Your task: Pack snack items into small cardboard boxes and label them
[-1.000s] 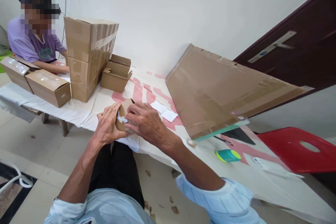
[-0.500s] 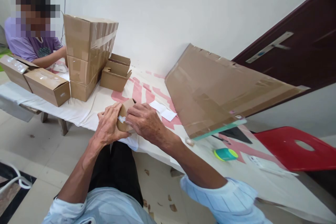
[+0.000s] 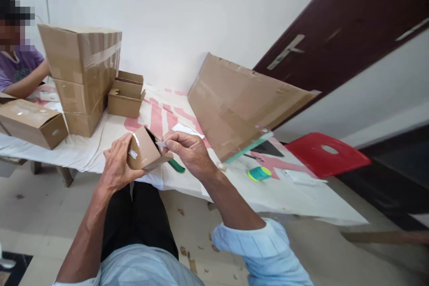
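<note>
My left hand [image 3: 117, 163] grips the left side of a small brown cardboard box [image 3: 144, 145], thumb along its lower edge. The box is tilted at the table's front edge. On its face are a small white label [image 3: 133, 154] and shiny clear tape. A dark gap shows at the box's right end. Right beside that gap, my right hand [image 3: 187, 149] pinches a small whitish strip [image 3: 161, 144]; whether it is paper or tape I cannot tell. Under the right hand lies a green, curved object [image 3: 176, 166], partly hidden. Behind it is white paper [image 3: 187, 130].
Stacked taped cartons [image 3: 83, 67] stand left, beside open boxes [image 3: 125, 105] and a closed box [image 3: 36, 120]. A person [image 3: 23, 65] sits behind them. A large cardboard sheet [image 3: 234, 107] leans at the wall. Right are a teal tape roll [image 3: 259, 174] and red stool [image 3: 325, 154].
My right hand has drawn away from the box face to its right end, now pinching a whitish strip. The box has turned, baring its label and tape. The view has swung right.
</note>
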`<action>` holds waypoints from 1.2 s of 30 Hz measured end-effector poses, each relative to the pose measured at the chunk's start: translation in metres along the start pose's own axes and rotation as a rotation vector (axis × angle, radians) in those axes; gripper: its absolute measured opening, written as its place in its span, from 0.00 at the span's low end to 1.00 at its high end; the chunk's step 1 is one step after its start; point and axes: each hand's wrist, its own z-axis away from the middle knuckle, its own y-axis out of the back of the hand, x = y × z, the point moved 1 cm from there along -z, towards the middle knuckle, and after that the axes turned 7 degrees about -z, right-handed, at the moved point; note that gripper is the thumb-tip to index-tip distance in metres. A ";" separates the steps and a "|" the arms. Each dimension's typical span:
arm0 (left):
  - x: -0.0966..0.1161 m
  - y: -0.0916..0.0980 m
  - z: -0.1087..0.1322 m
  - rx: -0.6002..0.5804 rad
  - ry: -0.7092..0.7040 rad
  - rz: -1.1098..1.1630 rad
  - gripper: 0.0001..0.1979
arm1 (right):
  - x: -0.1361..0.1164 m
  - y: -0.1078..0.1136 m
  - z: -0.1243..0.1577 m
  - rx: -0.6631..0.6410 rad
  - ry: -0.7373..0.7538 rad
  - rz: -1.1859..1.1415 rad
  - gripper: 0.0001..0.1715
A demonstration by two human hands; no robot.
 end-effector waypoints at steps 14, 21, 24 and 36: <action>-0.017 0.010 -0.020 0.017 -0.016 -0.024 0.53 | 0.131 0.192 0.121 0.823 -0.223 0.355 0.26; -0.015 0.016 -0.026 -0.005 0.006 -0.058 0.49 | 0.204 0.218 0.157 0.793 -0.326 0.544 0.25; -0.017 0.016 -0.030 0.019 -0.004 -0.045 0.52 | 0.223 0.227 0.150 0.752 -0.333 0.632 0.18; -0.019 0.014 -0.034 0.025 -0.021 -0.065 0.60 | 0.266 0.256 0.105 0.485 -0.411 0.994 0.15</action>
